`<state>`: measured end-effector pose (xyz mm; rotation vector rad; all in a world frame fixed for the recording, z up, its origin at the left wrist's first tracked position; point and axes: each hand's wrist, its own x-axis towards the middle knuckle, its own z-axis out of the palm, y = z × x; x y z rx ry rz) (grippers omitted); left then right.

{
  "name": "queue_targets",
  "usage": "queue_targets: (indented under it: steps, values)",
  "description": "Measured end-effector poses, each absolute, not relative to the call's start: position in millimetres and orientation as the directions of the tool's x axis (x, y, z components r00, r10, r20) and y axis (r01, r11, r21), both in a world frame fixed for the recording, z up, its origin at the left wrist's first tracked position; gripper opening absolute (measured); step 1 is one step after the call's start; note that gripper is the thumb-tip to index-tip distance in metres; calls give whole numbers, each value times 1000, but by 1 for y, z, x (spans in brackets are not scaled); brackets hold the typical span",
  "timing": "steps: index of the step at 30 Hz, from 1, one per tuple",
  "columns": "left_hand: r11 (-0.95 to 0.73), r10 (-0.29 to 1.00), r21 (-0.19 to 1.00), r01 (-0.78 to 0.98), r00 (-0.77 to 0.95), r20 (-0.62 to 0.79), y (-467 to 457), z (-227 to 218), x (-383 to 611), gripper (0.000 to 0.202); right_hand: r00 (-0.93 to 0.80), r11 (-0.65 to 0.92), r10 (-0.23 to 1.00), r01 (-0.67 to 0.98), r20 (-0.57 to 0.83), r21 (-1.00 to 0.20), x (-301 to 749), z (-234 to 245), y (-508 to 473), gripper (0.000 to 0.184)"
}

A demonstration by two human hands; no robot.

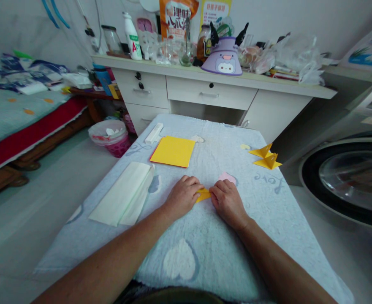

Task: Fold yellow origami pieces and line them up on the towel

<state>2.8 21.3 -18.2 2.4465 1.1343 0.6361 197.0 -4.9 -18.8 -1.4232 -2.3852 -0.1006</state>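
Observation:
A small piece of folded yellow paper (203,195) lies low over the cloth-covered table, between my two hands. My left hand (186,194) has its fingers closed on the paper's left end. On the opposite end, my right hand (226,198) grips it with curled fingers, hiding much of that side. Beyond my left hand sits a stack of square yellow paper (173,151), with a reddish edge showing beneath. Folded yellow paper shapes (266,157) with pointed tips stand at the far right of the table.
White folded sheets (122,192) lie at the left, and a narrow white box (154,133) rests near the far left corner. A light blue patterned cloth (179,236) covers the table. Behind stands a cluttered white desk (211,90); a washing machine (347,177) is at right, a bin (109,135) at left.

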Motion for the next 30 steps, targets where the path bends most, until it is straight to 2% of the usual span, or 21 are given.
queue_targets:
  steps: [5,20,30]
  values:
    - [-626,771,479,616,582,259,22,-19,3,31,-430,491,836,863,341,-116,197,-19,-5,18]
    - [-630,767,481,609,586,262,21,-18,3,33,-346,452,876,833,336,-320,202,-19,-4,13]
    - [-640,761,454,620,594,261,21,-19,2,31,-349,459,862,847,368,-269,202,-23,-4,12]
